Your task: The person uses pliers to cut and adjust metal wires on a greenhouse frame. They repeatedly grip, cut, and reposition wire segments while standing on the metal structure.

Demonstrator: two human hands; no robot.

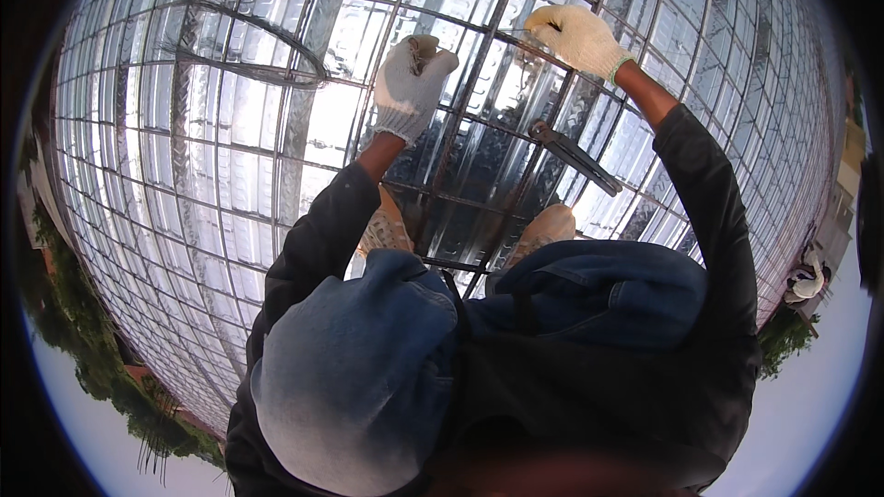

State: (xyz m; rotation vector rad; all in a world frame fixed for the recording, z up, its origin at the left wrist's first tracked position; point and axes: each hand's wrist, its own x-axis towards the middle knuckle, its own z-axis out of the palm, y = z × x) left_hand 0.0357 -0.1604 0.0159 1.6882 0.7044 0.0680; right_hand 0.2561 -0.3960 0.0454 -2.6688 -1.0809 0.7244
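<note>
My left hand [405,90], in a white knit glove, is closed with its fingers curled in, above a bar of the steel rebar mesh [467,74]. Whatever it may hold is hidden. My right hand [580,40], gloved in the same way, has thumb and fingertips pinched together close to a crossing of the bars. A thin line shows near those fingertips, too fine to name. A pair of pincers [575,158] lies across the mesh between my hands and my knees. Left of my left hand rests a bent bundle of thin dark wire [299,48].
Shiny ribbed metal decking [249,143] lies under the mesh, with bright glare in places. My shoes [543,228] stand on it below the pincers. At the far right edge another person [808,281] is bent low. Trees [92,350] border the left edge.
</note>
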